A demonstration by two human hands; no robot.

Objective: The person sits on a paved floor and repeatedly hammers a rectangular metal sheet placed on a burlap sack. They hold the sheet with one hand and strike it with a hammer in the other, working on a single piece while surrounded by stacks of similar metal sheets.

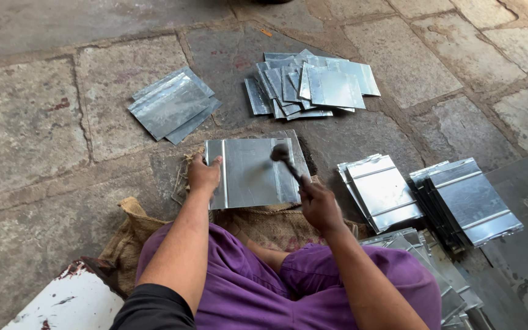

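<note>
At the far left, by your knee, a white painted board [68, 302] with chipped dark edges lies on the stone floor [25, 122]. Further up the floor sits a small loose pile of flat metal sheets [171, 104], well apart from you. You sit cross-legged in purple trousers on a piece of burlap sacking [126, 229] that spreads out under your legs and under the work.

Your left hand [204, 174] presses down on the left edge of the metal sheet [249, 174], fingers curled over its upper corner, pinning it flat. The sheet lies on the sacking straight in front of you; a folded ridge runs down it near each side. Your right hand [318, 205] is clenched around the handle of a hammer [285, 160], whose dark, blurred head hangs over the right part of the sheet; you cannot tell whether it touches the metal.

Beyond the sheet, a scattered heap of shiny cut sheets [313, 85] lies on the floor. To your right stand two stacks of ridged sheets: the nearer stack [380, 189] just beside your right hand, the farther stack [469, 201] next to it. More sheets [447, 287] lie against your right leg
</note>
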